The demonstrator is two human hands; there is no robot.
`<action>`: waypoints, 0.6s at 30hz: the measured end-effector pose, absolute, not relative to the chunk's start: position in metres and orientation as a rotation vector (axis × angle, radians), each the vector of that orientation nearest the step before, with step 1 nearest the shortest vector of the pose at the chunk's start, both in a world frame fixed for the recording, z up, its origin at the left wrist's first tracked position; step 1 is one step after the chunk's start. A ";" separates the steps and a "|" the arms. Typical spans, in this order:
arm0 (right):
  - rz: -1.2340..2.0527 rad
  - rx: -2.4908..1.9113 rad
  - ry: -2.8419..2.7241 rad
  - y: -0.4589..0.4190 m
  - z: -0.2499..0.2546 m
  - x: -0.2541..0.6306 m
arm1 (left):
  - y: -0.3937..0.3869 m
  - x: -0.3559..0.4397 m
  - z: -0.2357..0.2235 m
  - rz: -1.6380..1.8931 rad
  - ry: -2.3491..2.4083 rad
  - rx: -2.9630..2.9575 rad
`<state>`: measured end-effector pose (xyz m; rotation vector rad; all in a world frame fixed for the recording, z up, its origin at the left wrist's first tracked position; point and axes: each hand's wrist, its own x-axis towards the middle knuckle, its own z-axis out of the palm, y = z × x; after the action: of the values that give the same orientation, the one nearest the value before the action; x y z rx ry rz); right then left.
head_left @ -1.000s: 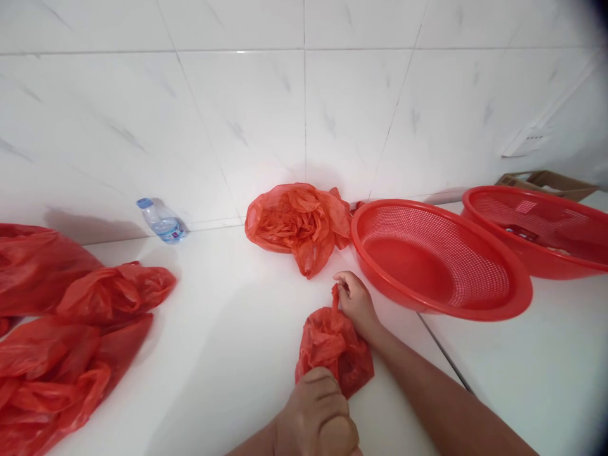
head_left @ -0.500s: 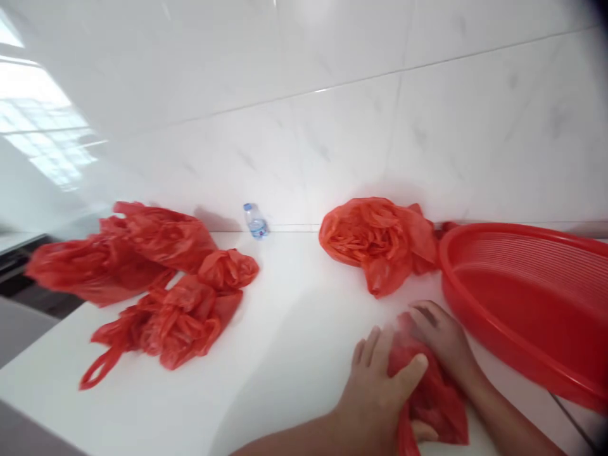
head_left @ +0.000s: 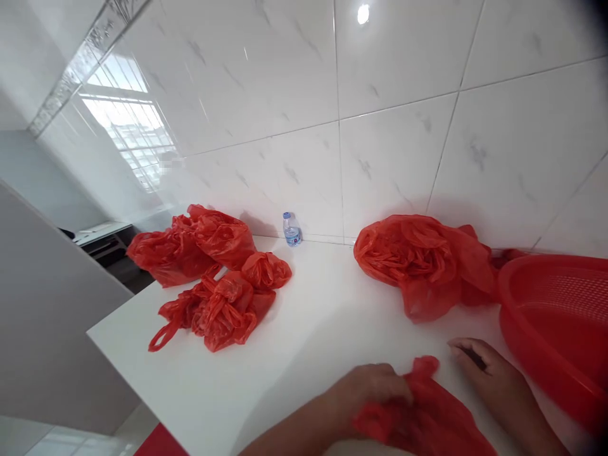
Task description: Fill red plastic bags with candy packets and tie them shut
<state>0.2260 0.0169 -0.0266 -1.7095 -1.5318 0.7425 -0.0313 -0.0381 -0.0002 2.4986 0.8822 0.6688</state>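
A thin red plastic bag (head_left: 441, 411) lies crumpled at the table's near edge, running out of the bottom of the view. My left hand (head_left: 370, 392) is closed on its left side, with red film bunched below and beyond the fingers. My right hand (head_left: 494, 380) is just right of the bag, apart from it, above the white table. Its fingers are curled, thumb and fingertips meeting, and nothing shows in them. Beyond my hands a larger bundled red plastic bag (head_left: 413, 253) rests against the wall.
Several crumpled red plastic bags (head_left: 223, 310) sit on the left of the white table (head_left: 294, 329). A small water bottle (head_left: 291, 231) leans by the tiled wall (head_left: 389, 152). On the right stands a red plastic basket (head_left: 527, 335). The table's left edge drops off.
My left hand has gone from spread fingers over the bag to gripping it. My right hand has come off the bag to the right. The head view has shifted.
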 end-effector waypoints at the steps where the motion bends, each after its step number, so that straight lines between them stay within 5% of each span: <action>1: 0.759 -1.725 -1.525 0.016 -0.025 0.225 | -0.038 -0.043 0.007 0.715 0.914 2.387; 12: 0.733 -1.650 -1.568 0.009 -0.011 0.213 | -0.045 -0.176 0.062 1.075 2.173 1.889; 18: 0.741 -1.603 -1.559 0.007 -0.009 0.209 | -0.044 -0.183 0.041 0.688 2.567 2.334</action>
<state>0.2091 0.0075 -0.0091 -1.6031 -1.5593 0.7407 -0.1834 -0.0443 0.0413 2.3344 2.5667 0.6879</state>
